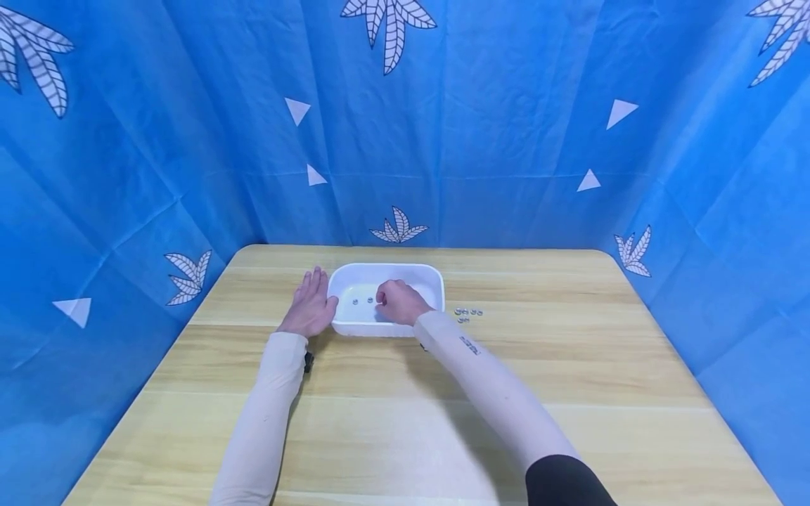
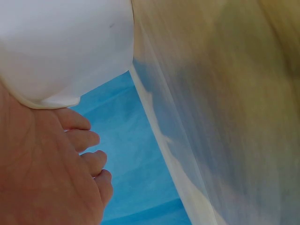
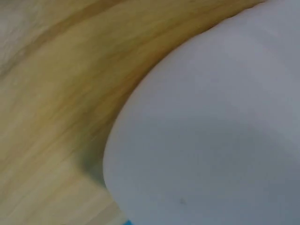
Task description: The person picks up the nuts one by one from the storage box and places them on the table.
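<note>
A white rectangular tray (image 1: 373,329) lies near the far edge of the wooden table. My left hand (image 1: 310,306) rests at its left end, fingers extended and thumb at the rim; in the left wrist view the palm (image 2: 42,164) lies against the tray's outer wall (image 2: 70,47). Inside the tray, my right hand (image 1: 401,302) reaches low with curled fingers. Its fingertips are hidden, so I cannot tell whether they hold anything. Two small shiny pieces (image 1: 355,302) sit on the tray floor, left of that hand. Only the tray's outer wall (image 3: 201,131) and table show in the right wrist view.
Several similar small shiny pieces (image 1: 473,312) lie loosely grouped on the table, just right of the tray. Blue patterned curtains (image 1: 506,140) hang behind the wooden table (image 1: 354,422) and along both sides. My right forearm (image 1: 500,393) crosses above the table's front right.
</note>
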### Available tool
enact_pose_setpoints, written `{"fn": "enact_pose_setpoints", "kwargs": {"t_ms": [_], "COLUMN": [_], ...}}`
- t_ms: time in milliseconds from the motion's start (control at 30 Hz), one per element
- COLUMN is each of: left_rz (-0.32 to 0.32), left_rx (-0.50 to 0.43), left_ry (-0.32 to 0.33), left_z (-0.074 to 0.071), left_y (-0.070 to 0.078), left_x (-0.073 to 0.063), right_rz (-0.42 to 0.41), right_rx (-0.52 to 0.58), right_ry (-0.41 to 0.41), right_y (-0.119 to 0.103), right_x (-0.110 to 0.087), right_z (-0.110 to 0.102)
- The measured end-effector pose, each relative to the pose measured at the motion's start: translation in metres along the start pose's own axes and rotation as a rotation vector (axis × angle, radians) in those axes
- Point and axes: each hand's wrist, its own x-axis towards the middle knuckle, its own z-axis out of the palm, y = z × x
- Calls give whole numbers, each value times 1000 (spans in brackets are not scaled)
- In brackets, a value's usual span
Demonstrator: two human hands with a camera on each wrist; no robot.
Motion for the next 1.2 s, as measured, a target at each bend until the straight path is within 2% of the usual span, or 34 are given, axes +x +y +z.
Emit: {"fn": "enact_pose_setpoints", "kwargs": {"t_ms": [333,467,600,733,900,1200], "left_rz": [8,4,3,1,8,8], "left_rx": [-13,-3,-4,-8,-4,-8], "left_ry": [20,12,12,12,29,14], "left_z": [1,1,1,1,0,2], "left_y": [3,2,1,1,1,1], "left_x": [-1,-1,0,1,1,2], "right_rz": [17,-3,-63,-100,-68,-80], "right_rx": [7,-13,-72,-120,-138,-192], "right_ry": [4,14,20,0,-45,-72], "right_y": [1,-1,-2,-4,-8,-12], "right_x": [7,9,13,15,16,19], "right_z": [6,8,11,12,12,13]}}
